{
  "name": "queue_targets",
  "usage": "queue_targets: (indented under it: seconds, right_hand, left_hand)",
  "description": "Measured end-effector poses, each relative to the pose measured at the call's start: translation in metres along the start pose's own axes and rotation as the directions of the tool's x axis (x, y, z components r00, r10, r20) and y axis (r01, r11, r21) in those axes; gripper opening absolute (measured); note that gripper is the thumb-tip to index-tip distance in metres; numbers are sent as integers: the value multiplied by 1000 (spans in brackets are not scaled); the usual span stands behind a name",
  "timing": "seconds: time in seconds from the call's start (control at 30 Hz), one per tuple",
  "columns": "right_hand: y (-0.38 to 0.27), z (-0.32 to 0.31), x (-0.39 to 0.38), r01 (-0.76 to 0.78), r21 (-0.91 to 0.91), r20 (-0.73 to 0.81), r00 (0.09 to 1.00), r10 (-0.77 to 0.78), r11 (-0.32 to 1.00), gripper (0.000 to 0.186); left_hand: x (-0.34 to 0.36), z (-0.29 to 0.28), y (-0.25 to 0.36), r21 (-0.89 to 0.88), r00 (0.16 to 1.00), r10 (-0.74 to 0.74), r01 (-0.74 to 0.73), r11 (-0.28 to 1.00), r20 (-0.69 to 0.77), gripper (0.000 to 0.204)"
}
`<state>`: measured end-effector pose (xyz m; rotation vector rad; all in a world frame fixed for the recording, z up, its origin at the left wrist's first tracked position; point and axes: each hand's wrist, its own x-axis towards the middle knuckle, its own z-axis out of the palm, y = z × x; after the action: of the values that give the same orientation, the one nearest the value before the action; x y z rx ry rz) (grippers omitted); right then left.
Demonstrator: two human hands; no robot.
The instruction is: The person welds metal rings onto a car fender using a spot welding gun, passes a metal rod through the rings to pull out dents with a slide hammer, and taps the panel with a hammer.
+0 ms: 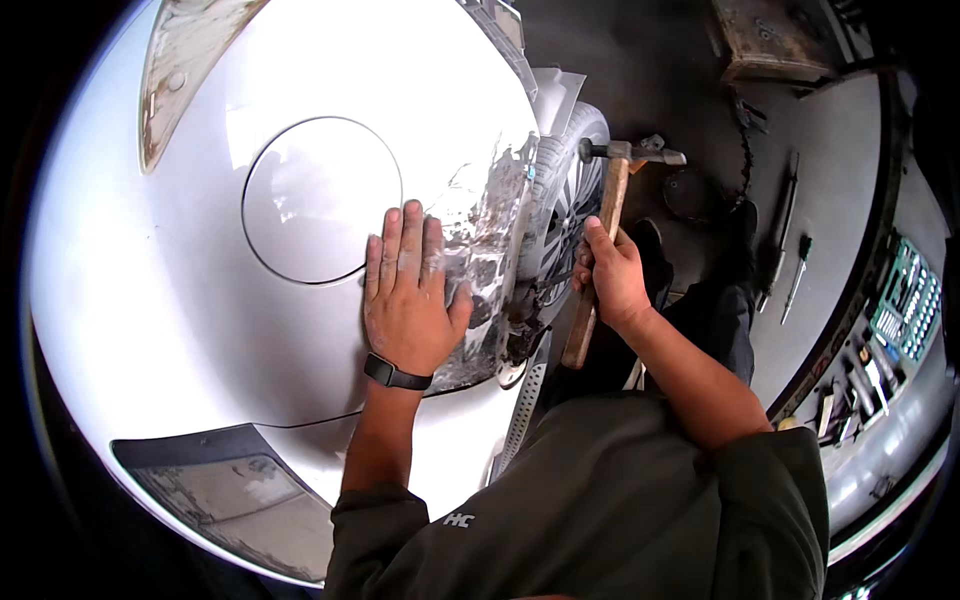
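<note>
My left hand point(408, 290) lies flat on a white car's body panel point(300, 350), fingers stretched out and dusty with pale powder. Its fingertips reach the edge of the round fuel flap point(322, 200). Right of that hand, the panel's stripped patch point(485, 240) shows bare, scuffed metal with dark smears. My right hand point(612, 272) is closed round the wooden handle of a hammer point(617, 185). The hammer's dark metal head points up and stands apart from the panel, in front of the car's wheel point(572, 190).
A teal socket set point(908, 300) and several hand tools point(860, 390) lie at the far right. Two long rods point(785, 235) rest on the grey floor. A worn wooden-topped stand point(775, 40) is at the upper right, with a chain point(745, 150) below it.
</note>
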<state>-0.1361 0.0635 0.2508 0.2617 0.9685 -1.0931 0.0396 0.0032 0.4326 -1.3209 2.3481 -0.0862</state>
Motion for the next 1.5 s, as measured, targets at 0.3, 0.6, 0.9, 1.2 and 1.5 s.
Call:
queue_targets:
  seconds: [0.3,0.6,0.9,1.2,1.5]
  right_hand:
    - [21,52,-16,161,-114,67,986,-154,980,27]
    - [35,74,-1,185,-161,-45,980,-194,970,28]
    - [27,76,-1,303,-182,-67,945,-319,936,30]
    - [33,79,-4,302,-204,-58,946,-320,931,31]
    - [47,82,2,270,-382,-33,952,-305,884,37]
  left_hand:
    - [-12,16,-8,53,993,-8,15,998,-119,70]
    - [-11,18,-9,10,994,-6,8,1000,-110,73]
    - [-11,14,-5,11,995,-6,7,1000,-100,74]
    - [-9,16,-1,-2,994,-15,15,1000,-108,74]
    - [-8,12,2,-9,995,-14,13,1000,-98,74]
